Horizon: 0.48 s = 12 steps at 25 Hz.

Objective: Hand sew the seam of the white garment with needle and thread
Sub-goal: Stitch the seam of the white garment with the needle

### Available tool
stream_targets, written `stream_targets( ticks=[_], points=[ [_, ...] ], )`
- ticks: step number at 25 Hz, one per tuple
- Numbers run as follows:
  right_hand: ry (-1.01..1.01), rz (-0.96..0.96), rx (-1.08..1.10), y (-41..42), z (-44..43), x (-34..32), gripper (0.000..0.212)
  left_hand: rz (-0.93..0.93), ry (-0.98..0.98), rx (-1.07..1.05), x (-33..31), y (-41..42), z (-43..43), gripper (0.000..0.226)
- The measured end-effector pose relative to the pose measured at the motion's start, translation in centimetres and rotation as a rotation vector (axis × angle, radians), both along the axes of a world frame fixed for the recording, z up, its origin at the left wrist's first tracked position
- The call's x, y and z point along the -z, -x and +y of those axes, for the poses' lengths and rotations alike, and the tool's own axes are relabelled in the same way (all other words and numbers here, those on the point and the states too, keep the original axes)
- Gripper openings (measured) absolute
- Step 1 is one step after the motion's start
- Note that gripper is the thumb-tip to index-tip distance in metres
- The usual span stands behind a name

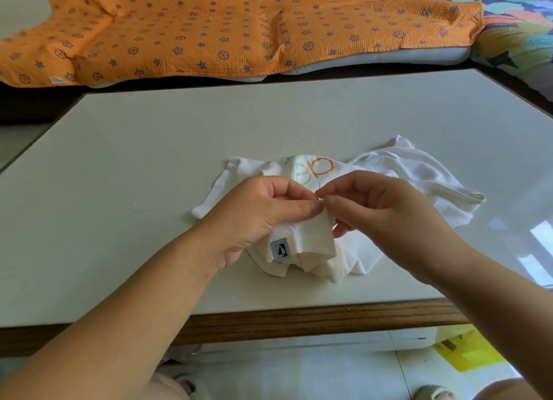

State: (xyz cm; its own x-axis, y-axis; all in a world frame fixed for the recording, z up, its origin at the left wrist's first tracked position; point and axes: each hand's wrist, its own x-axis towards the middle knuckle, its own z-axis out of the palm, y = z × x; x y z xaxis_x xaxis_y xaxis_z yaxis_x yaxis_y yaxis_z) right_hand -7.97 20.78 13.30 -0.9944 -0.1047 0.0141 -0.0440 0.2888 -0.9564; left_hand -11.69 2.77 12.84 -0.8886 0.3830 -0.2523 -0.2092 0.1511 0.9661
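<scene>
White garment (419, 175): lies crumpled on the pale table top (179, 130), toward the near edge, slightly right of centre. Orange and green printed letters (323, 167) show on the upper fold. A small grey label (279, 250) with a dark tree mark sits on the near hem.

Left hand (260, 214): thumb and forefinger pressed together on a raised fold of the garment, other fingers curled under the cloth.

Right hand (380, 208): thumb and forefinger pinch the needle (320, 190), right beside the left fingertips. The needle stands nearly upright, tip just above the pinched fold. Whether thread runs from it cannot be told.

A faint loose strand of thread (146, 205) lies on the table, well to the left of the garment.

Table has a brown wooden rim (299, 319) on the near side. Beyond the far edge, an orange quilted cover (209, 25) with blue star and wheel marks. Yellow object (466, 351) on the floor, lower right, unclear what.
</scene>
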Motion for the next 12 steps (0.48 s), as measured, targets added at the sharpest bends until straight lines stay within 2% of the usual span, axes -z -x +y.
stream_targets(
  ticks=[4,7,8,11,12],
  points=[
    [-0.066,0.067,0.038,0.0,-0.5,0.1,0.009,-0.013,0.021,-0.017,0.2,0.0,0.1,0.027],
    [-0.034,0.174,0.212,1.0,0.1,-0.1,0.012,-0.041,0.037,-0.017,0.2,0.0,0.1,0.021],
    [0.081,0.149,0.255,1.5,0.6,-0.4,0.012,-0.047,0.043,-0.007,0.1,0.1,0.1,0.02],
    [0.671,-0.131,0.196,2.4,1.7,-1.7,0.012,-0.058,0.044,0.007,-0.2,-0.1,-0.1,0.025],
    [0.807,-0.2,0.191,2.6,2.1,-1.8,0.013,-0.057,0.047,0.002,-0.3,-0.1,-0.2,0.026]
  ],
)
